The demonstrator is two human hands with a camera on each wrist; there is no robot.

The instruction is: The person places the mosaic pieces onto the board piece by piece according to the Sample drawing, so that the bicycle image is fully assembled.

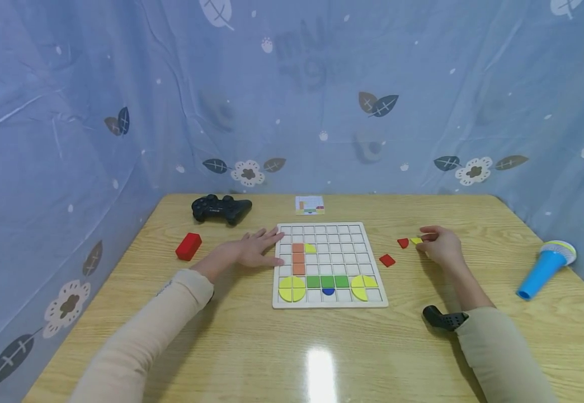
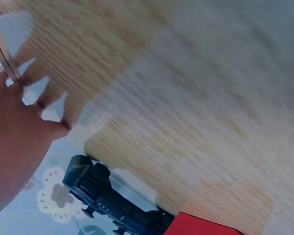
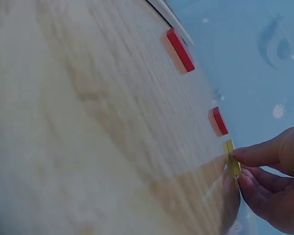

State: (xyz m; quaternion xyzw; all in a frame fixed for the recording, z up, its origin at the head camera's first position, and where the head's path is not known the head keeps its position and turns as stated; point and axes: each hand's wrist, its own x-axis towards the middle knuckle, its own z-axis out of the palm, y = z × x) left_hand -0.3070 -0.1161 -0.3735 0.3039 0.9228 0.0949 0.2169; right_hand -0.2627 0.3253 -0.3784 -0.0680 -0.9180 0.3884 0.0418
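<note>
A white grid board (image 1: 368,224) lies mid-table, with orange squares (image 1: 298,258), green squares (image 1: 327,281), yellow quarter-circle pieces (image 1: 292,289) and a blue half-round piece (image 1: 328,291) in its cells. My left hand (image 1: 257,249) rests at the board's left edge, fingers spread. To the right of the board, my right hand (image 1: 441,246) pinches a small yellow piece (image 1: 416,240) between thumb and fingers, low at the tabletop. In the right wrist view the yellow piece (image 3: 229,148) stands partly covered by fingertips. Two red pieces (image 1: 387,260) lie between the board and that hand.
A small pattern card (image 1: 309,205) lies behind the board. At the left are a black game controller (image 1: 221,208) and a red block (image 1: 188,247). A blue toy microphone (image 1: 546,270) lies far right. Patterned blue cloth (image 1: 322,112) hangs behind the table.
</note>
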